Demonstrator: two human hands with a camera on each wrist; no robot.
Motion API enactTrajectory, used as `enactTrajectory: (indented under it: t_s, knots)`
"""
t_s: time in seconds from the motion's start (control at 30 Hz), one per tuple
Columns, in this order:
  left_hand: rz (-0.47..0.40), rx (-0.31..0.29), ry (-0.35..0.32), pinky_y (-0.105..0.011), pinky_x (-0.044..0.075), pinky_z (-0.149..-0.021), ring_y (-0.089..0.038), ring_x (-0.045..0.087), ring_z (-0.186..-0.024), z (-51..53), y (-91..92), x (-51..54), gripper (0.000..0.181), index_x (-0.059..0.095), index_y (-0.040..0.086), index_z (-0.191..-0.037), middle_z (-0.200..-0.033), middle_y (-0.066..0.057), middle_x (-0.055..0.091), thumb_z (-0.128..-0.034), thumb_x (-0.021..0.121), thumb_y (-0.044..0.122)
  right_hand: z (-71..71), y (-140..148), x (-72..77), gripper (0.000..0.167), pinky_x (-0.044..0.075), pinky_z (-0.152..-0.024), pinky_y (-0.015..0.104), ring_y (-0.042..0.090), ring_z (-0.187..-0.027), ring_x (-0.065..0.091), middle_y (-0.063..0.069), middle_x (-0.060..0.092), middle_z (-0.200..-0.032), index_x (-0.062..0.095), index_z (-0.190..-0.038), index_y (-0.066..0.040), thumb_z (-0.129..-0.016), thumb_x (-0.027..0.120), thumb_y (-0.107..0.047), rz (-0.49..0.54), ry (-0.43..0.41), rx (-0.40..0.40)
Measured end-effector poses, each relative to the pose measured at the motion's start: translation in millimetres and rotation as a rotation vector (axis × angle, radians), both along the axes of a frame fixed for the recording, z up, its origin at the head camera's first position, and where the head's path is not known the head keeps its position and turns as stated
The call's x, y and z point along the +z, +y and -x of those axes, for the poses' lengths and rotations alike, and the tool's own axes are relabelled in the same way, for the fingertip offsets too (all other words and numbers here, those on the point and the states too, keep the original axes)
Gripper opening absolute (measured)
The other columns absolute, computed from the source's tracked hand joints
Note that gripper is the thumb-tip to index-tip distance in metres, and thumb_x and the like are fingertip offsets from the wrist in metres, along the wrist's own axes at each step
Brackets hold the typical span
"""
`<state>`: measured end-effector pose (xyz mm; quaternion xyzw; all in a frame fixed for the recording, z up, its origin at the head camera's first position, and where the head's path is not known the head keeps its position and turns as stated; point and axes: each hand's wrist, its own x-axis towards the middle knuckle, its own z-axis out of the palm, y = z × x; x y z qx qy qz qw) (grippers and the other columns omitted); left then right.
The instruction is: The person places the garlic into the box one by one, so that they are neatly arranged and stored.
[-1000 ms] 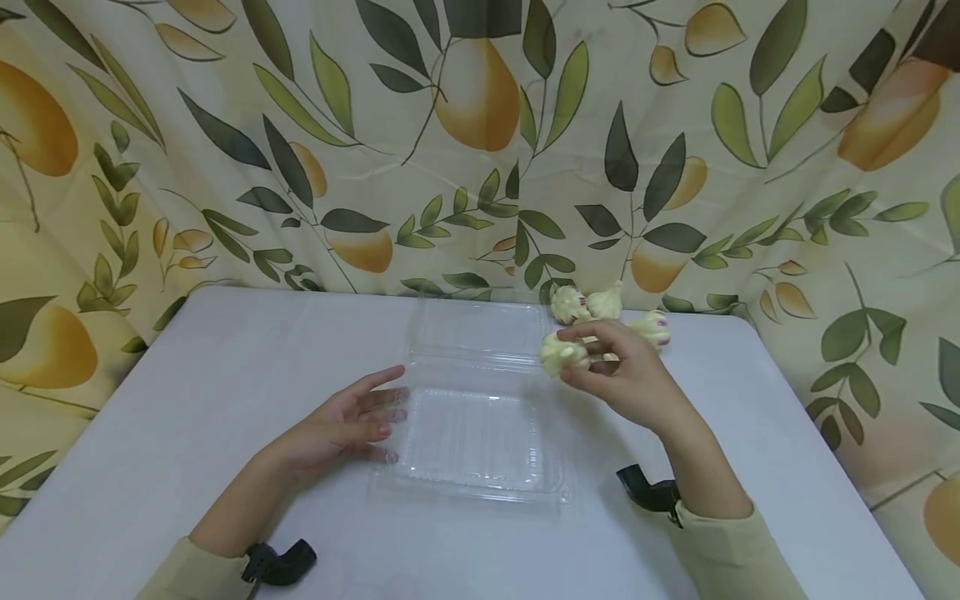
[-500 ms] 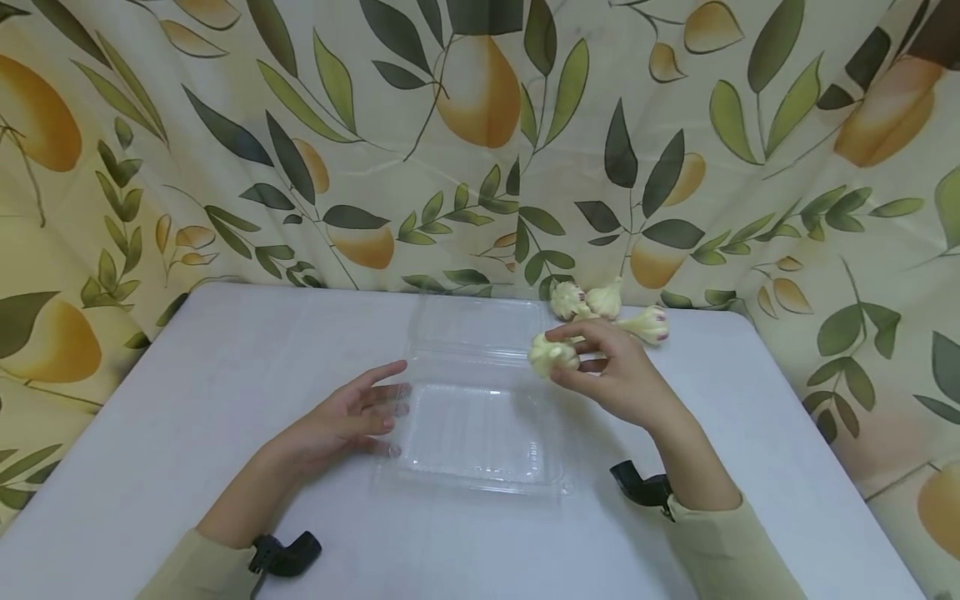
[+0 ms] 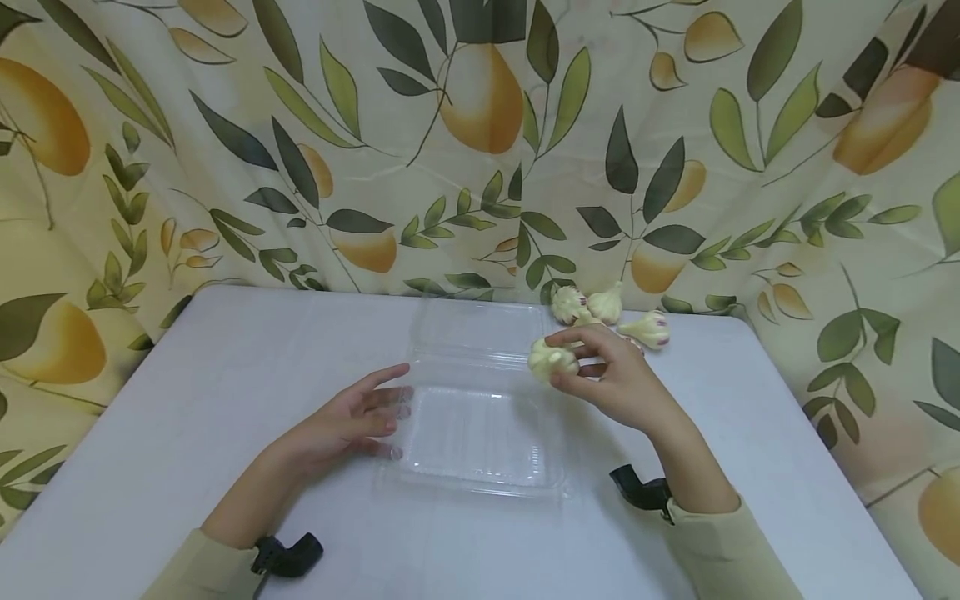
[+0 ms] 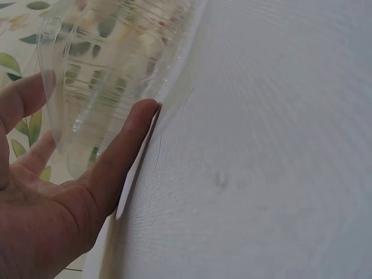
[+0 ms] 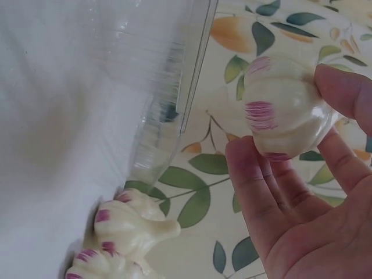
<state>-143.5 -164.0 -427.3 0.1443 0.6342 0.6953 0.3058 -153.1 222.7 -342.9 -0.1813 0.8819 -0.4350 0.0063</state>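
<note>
My right hand pinches a garlic bulb between thumb and fingers, above the right side of a clear plastic container. Purple streaks mark this cream bulb in the right wrist view, where the thumb presses its side. The container lies with its lid folded back, away from me. At its left edge my left hand has its fingers spread, some of them seen through the plastic. In the left wrist view, a fingertip of that hand is beside the container wall.
Several more garlic bulbs lie at the back of the white table, right of the lid; one bulb is a little apart from them. A patterned cloth hangs behind the table. Both wrists carry black camera mounts.
My right hand has moved slightly left with the garlic bulb, then stayed nearly still over the last half second. The left hand has hardly moved at the container's edge.
</note>
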Motion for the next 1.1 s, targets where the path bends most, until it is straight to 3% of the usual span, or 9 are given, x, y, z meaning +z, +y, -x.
enactTrajectory:
  t_s: [0.33, 0.8, 1.1]
  knots:
    - [0.003, -0.004, -0.023, -0.051, 0.053, -0.093, -0.040, 0.027, -0.146, 4.7, 2.4, -0.9, 0.075, 0.023, 0.027, -0.159, -0.162, -0.012, 0.024, -0.0977, 0.059, 0.004, -3.8, -6.9, 0.6, 0.039, 0.056, -0.089, 0.029, 0.024, -0.109, 0.062, 0.000, 0.061, -0.127, 0.067, -0.121, -0.018, -0.084, 0.081, -0.015, 0.070, -0.040, 0.029]
    - [0.030, 0.008, -0.013, -0.050, 0.053, -0.093, -0.042, 0.028, -0.145, -3.5, 0.4, -3.7, 0.076, 0.020, 0.024, -0.159, -0.163, -0.016, 0.022, -0.0977, 0.059, 0.005, -4.7, -15.7, -12.6, 0.039, 0.056, -0.089, 0.031, 0.027, -0.108, 0.063, 0.003, 0.063, -0.125, 0.068, -0.118, -0.016, -0.082, 0.082, -0.013, 0.121, -0.063, 0.097]
    - [0.035, -0.001, 0.000, -0.050, 0.054, -0.093, -0.042, 0.029, -0.145, 1.3, 1.8, -0.5, 0.075, 0.020, 0.024, -0.160, -0.162, -0.015, 0.023, -0.0985, 0.058, 0.004, -5.3, -19.0, -9.0, 0.039, 0.056, -0.090, 0.032, 0.025, -0.110, 0.063, 0.001, 0.062, -0.125, 0.068, -0.118, -0.018, -0.083, 0.082, -0.013, 0.116, -0.017, 0.126]
